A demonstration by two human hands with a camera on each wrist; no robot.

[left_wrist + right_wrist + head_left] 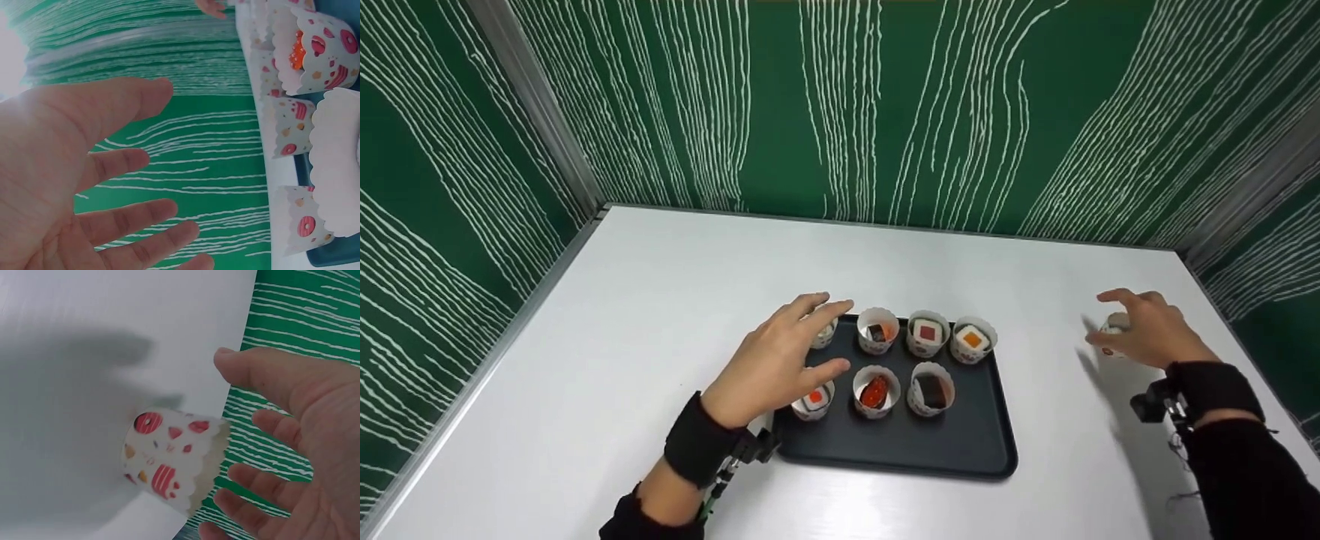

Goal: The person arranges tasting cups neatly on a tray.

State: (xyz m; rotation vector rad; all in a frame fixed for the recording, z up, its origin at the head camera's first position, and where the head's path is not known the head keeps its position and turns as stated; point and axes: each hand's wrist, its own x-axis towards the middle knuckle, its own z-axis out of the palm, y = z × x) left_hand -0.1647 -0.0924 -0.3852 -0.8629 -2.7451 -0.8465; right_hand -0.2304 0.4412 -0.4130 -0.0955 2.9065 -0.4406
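My left hand [776, 352] hovers over the left side of a dark tray [885, 450], its fingers spread and holding nothing. Beneath it, two patterned paper cups are partly hidden; one has a white piece with a red centre [815, 397]. My right hand [1162, 330] is beside a single patterned paper cup [171, 455] on the right of the table, partly covering it in the head view. In the right wrist view the thumb and fingers are apart from that cup, with a visible gap. What it contains is hidden.
Two rows of paper cups stand on the tray, holding sushi-like pieces, among them a red-orange topped one [874, 391], a dark one [931, 391] and an orange-centred one [973, 337]. The white table [697, 262] is bordered by green walls [915, 112] with white lines.
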